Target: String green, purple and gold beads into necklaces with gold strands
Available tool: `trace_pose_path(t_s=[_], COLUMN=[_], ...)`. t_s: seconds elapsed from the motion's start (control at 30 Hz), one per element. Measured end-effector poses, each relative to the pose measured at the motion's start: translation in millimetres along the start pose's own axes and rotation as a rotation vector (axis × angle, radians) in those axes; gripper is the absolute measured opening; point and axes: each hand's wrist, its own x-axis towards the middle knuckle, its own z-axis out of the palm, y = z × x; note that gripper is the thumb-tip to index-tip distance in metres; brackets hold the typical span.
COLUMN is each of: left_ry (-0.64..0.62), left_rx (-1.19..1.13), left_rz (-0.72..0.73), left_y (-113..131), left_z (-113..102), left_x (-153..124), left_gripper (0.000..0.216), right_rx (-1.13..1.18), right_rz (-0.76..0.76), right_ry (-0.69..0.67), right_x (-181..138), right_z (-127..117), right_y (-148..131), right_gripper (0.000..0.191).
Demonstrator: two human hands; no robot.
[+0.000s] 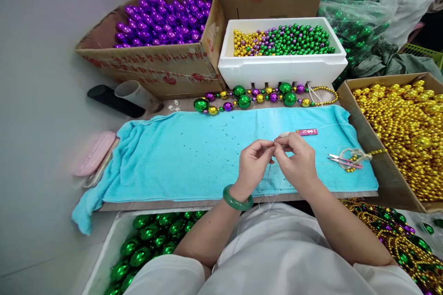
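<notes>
My left hand (pixel 254 165) and my right hand (pixel 298 159) meet fingertip to fingertip over the blue towel (pixel 180 156). Both are closed in a pinch on a thin white thread (pixel 269 173), which hangs below them and loops at the towel's front edge. Anything finer between the fingertips is too small to make out. Just beyond my right hand lies a small pink-red packet (pixel 307 132). To the right, small pink-handled scissors (pixel 344 161) rest beside a bundle of white thread and gold beads. Behind the towel stretches a strand of green, purple and gold beads (pixel 244 101).
A carton (pixel 148 67) of purple beads and a white foam box (pixel 280 67) of mixed beads stand at the back. On the right is a carton (pixel 367 147) of gold beads. A pink case (pixel 97 153) lies left; green beads (pixel 140 256) fill a container below.
</notes>
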Motion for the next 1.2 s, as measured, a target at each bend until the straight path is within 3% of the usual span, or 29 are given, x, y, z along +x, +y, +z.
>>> trace_pose_path(t_s=[0.2,0.4,0.53,0.67,0.73,0.83,0.9,0.93,1.0,1.03,1.1,1.17,1.2], left_ry=[-0.018,-0.054,-0.146,-0.221,-0.236,-0.235,-0.244,-0.253,-0.277,-0.292,-0.325,-0.356,-0.37], left_rx=[0.101,0.585,0.901,1.014,1.009,1.028,1.059,1.074,1.102,1.118,1.167,1.242,1.28], left_rz=[0.065,0.466,0.592,0.564,0.543,0.526,0.533,0.541,0.568,0.588,0.656,0.76,0.82], left_y=[-4,-2,0,4,8,17,22,24,27,28,30,33,35], left_z=[-1,-4,-4,-10,-18,-29,-32,-31,-26,-21,-9,6,13], left_x=[0,0,3,11,15,22,25,26,29,30,33,35,36], left_gripper=[0.019,0.016,0.024,0.023,0.024,0.032,0.034,0.034,0.033,0.033,0.034,0.035,0.036], right_rx=[0.091,0.085,0.043,0.394,0.532,0.571,0.372,0.203,-0.093,-0.205,-0.288,-0.118,0.09], right_rz=[0.083,0.165,0.213,0.403,0.488,0.442,0.31,0.333,0.427,0.454,0.391,0.296,0.297], right_ry=[-0.033,-0.051,-0.033,0.005,0.14,0.522,0.875,0.887,0.723,0.601,0.449,0.269,0.083], right_x=[3,8,19,43,56,73,80,82,84,83,78,70,66], right_z=[-3,-3,-2,-39,-78,-144,-178,-189,-195,-192,-173,-147,-132], right_y=[1,7,15,25,34,58,78,87,101,102,95,74,62], right_gripper=[0.011,0.007,0.007,0.007,0.009,0.022,0.024,0.023,0.007,0.009,0.036,0.037,0.038])
